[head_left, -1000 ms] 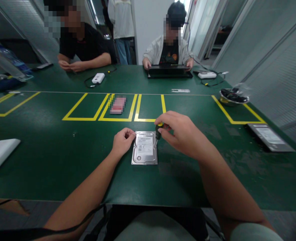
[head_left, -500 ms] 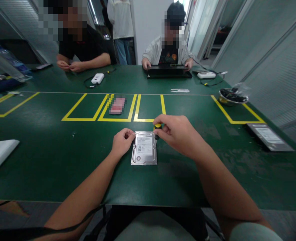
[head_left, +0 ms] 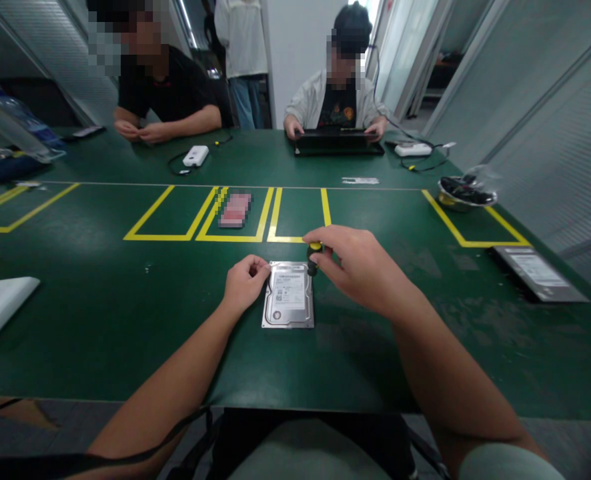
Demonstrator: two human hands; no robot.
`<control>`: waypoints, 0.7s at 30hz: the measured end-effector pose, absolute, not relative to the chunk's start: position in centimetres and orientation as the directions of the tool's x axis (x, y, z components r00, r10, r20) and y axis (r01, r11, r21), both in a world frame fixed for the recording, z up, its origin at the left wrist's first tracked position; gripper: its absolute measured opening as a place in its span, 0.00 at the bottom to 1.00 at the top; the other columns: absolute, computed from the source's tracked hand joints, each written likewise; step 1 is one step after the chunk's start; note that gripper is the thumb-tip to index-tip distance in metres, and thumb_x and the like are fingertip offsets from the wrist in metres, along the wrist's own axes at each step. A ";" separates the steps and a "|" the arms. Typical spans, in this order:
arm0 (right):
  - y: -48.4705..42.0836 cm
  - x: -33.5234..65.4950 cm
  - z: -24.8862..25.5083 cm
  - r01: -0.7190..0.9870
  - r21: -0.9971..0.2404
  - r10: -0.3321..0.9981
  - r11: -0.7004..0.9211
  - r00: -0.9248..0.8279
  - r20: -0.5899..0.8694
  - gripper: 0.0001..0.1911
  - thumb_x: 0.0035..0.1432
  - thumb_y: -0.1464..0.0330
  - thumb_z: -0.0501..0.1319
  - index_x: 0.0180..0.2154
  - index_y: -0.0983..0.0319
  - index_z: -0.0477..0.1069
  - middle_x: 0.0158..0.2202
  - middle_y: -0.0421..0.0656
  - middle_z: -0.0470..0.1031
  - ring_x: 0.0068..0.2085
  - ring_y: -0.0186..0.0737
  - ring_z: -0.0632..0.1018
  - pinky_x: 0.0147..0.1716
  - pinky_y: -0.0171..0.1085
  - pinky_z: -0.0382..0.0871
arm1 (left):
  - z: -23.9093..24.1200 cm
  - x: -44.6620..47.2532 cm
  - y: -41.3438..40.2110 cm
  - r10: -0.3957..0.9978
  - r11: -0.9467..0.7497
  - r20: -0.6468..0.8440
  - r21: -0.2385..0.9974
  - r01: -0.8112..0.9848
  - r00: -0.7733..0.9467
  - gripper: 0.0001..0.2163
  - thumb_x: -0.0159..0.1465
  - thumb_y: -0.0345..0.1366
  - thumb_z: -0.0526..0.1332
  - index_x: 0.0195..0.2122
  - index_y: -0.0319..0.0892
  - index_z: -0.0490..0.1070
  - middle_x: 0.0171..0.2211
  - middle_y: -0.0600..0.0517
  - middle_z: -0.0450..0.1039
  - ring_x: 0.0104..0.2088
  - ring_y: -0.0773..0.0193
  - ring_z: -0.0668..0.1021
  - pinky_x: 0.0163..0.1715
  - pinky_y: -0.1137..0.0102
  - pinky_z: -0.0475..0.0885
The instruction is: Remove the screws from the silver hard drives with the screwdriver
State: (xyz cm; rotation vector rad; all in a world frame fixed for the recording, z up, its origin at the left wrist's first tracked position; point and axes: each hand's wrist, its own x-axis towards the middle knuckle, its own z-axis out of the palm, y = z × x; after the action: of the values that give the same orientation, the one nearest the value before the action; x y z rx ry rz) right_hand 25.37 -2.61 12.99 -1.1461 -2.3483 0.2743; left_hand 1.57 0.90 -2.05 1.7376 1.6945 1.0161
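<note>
A silver hard drive (head_left: 288,297) with a white label lies flat on the green table (head_left: 125,333) in front of me. My left hand (head_left: 245,283) is closed at its upper left corner, thumb and forefinger pinching that edge. Over the upper right corner, my right hand (head_left: 353,267) grips a short black-and-yellow screwdriver (head_left: 314,258) by its handle, held upright between thumb and fingers. The screwdriver's tip is too small to make out, so I cannot tell whether it touches the drive.
Another hard drive (head_left: 538,273) lies at the right, near a metal bowl (head_left: 465,193) of dark items. A white object (head_left: 3,310) sits at the left. Yellow tape outlines mark the table, with a pink blurred item (head_left: 235,210) inside one. Across, a person holds a black panel (head_left: 338,142).
My right hand's fingers have shifted around the screwdriver handle, which now shows more of its dark lower part. My left hand and the hard drive stay in place.
</note>
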 end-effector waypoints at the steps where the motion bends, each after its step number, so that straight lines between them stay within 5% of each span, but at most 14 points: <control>1: -2.6 25.4 13.0 0.682 -0.391 0.785 0.618 -0.510 0.351 0.12 0.62 0.73 0.57 0.46 0.65 0.72 0.42 0.46 0.77 0.37 0.37 0.73 0.41 0.37 0.63 | -2.1 1.6 0.9 0.986 -0.093 0.160 0.789 0.607 -0.056 0.08 0.60 0.41 0.61 0.31 0.42 0.73 0.26 0.54 0.73 0.26 0.65 0.73 0.28 0.71 0.66; 21: -2.4 25.4 12.9 0.665 -0.380 0.763 0.643 -0.520 0.382 0.11 0.62 0.71 0.58 0.44 0.65 0.76 0.42 0.48 0.77 0.43 0.41 0.76 0.45 0.39 0.68 | -2.1 1.6 0.9 0.985 -0.105 0.164 0.790 0.604 -0.043 0.09 0.61 0.41 0.60 0.31 0.41 0.73 0.26 0.54 0.73 0.26 0.66 0.73 0.29 0.71 0.66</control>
State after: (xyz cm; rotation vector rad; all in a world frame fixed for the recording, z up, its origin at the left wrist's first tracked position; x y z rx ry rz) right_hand 25.37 -2.35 12.94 -1.1128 -2.3422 0.2520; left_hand 1.57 0.94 -2.13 1.7454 1.6787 1.0135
